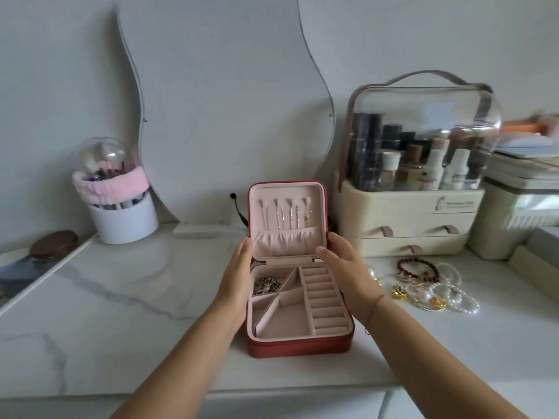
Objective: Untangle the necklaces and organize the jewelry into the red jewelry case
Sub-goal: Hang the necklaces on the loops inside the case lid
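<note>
- Red zip-round jewelry case [299, 346] with pale pink lining: it stands open on the white grey-veined marble counter [121, 297], straight ahead of you between your forearms.
- Lid [302, 192]: upright, with its lining facing you. A row of thin chain necklaces [287, 217] hangs inside it, and their lower ends go into a gathered pink pocket.
- Base tray: a tangled silver chain clump [266, 285] sits in the far-left compartment. The padded ring rolls [325, 300] run down the right side.
- Your left hand [239, 273]: the fingers are straight and lie flat against the lid's left edge near the hinge. They are wrapped round nothing, and the thumb is hidden.
- Your right hand [344, 267]: it grips the lid's right edge, fingers curled behind it and thumb on the inner lining. There is a thin cord on that wrist.
- Loose jewelry pile [429, 290]: it lies on the counter just right of the case, apart from it. It holds a dark red bead bracelet [419, 269], white pearl bracelets [462, 300] and gold pieces [399, 293], all overlapping.
- Cream plastic cosmetic organiser [408, 207] with a clear domed cover: it stands behind the pile and has bottles inside.
- White round brush cup [124, 220] with a pink headband [112, 184] around it: far left.
- Wavy-edged wall mirror [211, 116]: behind the case.
</note>
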